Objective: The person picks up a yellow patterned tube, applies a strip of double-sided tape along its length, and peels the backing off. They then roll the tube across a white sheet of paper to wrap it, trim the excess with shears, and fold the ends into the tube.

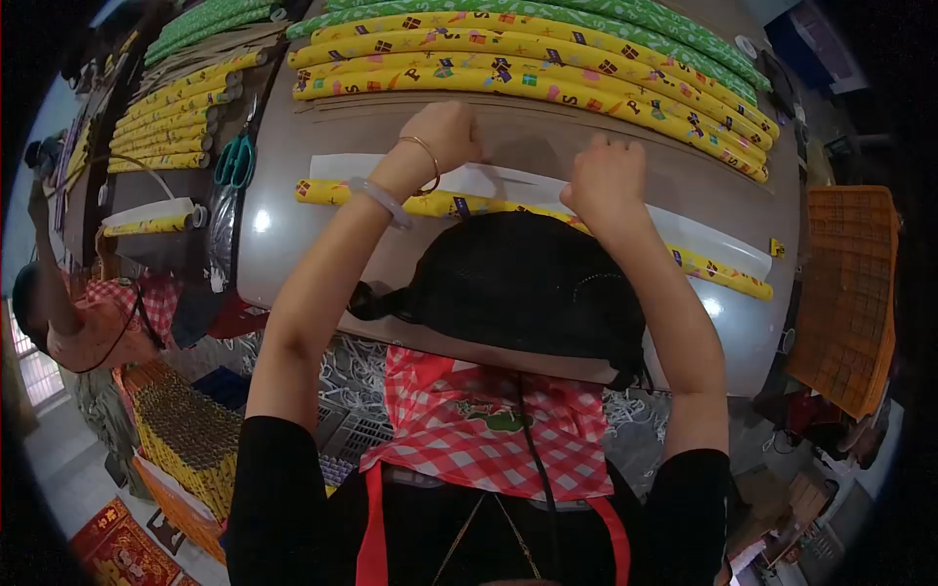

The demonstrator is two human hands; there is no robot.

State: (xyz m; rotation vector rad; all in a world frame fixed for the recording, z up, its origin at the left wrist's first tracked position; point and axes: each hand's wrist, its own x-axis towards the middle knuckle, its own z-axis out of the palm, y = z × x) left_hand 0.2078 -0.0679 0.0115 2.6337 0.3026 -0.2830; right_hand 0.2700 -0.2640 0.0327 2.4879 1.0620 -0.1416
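A partly unrolled yellow patterned paper roll lies across the table in front of me, its white underside spread along the far edge. My left hand is above the white sheet with its fingers curled; what it holds, if anything, is hidden. Over the right part of the same sheet, my right hand is closed like a fist, and its contents cannot be seen. Close to my body, a black cloth-like object covers part of the table's near edge.
Yellow rolls and green rolls line the table's far side. Teal scissors lie at the left. A co-worker is at the far left with another roll. An orange basket stands at the right.
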